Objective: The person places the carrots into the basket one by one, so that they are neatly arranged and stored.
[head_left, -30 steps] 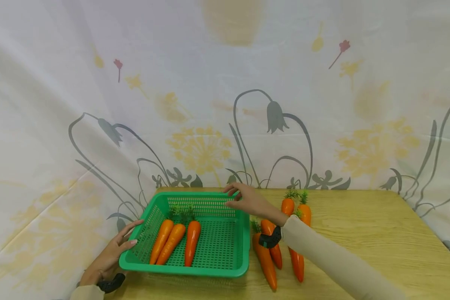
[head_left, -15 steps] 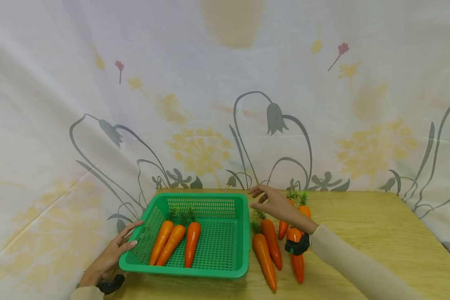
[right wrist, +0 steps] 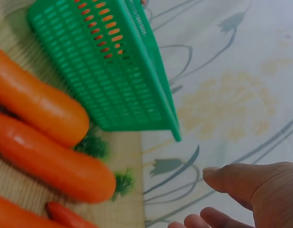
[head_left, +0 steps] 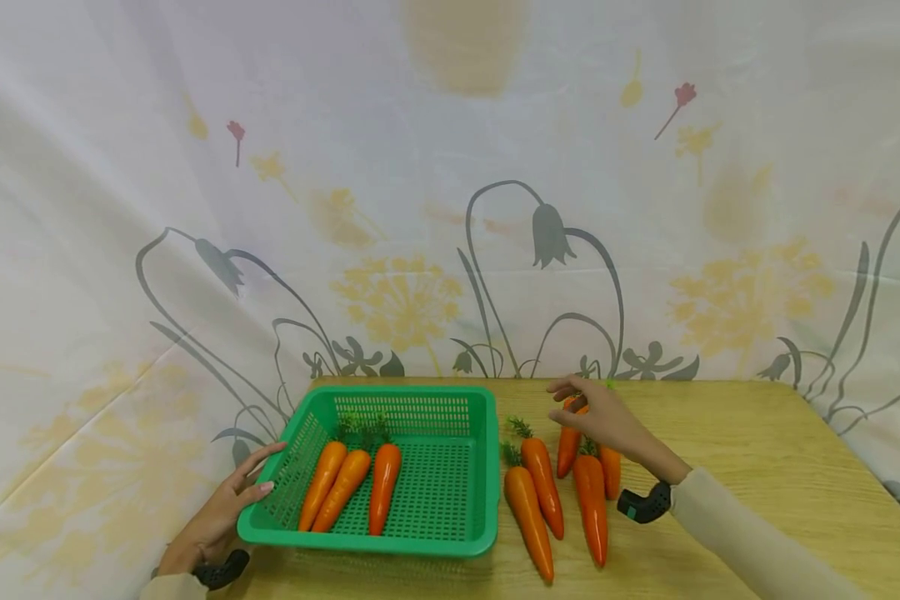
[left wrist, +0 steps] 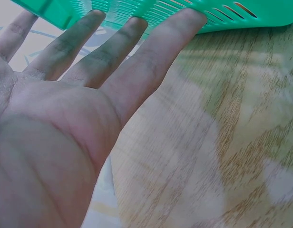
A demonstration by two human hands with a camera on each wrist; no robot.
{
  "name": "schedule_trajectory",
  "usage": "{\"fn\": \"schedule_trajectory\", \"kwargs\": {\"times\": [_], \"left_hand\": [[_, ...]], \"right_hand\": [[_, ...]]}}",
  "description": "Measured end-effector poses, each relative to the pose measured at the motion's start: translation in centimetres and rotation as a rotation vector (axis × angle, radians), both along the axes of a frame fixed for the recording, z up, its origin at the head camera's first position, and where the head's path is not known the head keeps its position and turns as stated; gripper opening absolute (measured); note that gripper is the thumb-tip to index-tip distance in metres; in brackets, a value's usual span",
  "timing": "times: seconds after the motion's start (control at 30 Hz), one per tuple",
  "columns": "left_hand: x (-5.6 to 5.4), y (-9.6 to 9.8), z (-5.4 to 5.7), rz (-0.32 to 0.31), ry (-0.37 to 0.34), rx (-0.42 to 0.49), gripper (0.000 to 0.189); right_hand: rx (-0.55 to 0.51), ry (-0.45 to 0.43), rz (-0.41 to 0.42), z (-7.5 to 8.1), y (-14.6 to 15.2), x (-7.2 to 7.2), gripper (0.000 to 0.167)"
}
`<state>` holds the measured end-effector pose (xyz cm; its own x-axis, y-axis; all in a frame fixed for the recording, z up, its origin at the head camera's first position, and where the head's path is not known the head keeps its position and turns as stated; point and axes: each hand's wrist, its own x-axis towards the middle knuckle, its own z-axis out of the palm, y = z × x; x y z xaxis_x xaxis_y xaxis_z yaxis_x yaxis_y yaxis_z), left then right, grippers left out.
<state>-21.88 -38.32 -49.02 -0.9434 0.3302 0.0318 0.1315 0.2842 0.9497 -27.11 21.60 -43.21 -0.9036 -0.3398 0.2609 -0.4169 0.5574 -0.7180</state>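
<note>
A green plastic basket (head_left: 435, 543) holds three glossy orange carrots (head_left: 385, 487) with leafy green tops, lying on its left side. My left hand (head_left: 221, 507) is at the basket's left rim; in the left wrist view its fingers (left wrist: 151, 57) stretch out straight, tips right at the perforated wall. My right hand (head_left: 607, 421) hovers over the loose carrots (head_left: 528, 521) right of the basket, fingers loosely bent and nothing in them. It partly hides the rear carrots (head_left: 567, 450). In the right wrist view its thumb (right wrist: 232, 178) stands apart from the fingertips.
The wooden table (head_left: 750, 467) reaches right of the carrots. Behind it hangs a pale curtain (head_left: 420, 208) with a flower print, close to the table's back and left edges. The basket's right wall (right wrist: 108, 80) stands beside the nearest loose carrots.
My right hand has moved right, from over the basket's back right corner to above the loose carrots. My left hand, the basket and the carrots have stayed in place.
</note>
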Motion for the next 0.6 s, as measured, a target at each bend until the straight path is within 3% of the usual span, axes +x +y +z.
{"fn": "schedule_trajectory", "kwargs": {"times": [0.6], "left_hand": [[-0.2,-0.2,-0.3,-0.011,0.018,0.012,0.057]], "right_hand": [[0.023,-0.065,-0.144,-3.6,5.0,0.8,0.045]]}}
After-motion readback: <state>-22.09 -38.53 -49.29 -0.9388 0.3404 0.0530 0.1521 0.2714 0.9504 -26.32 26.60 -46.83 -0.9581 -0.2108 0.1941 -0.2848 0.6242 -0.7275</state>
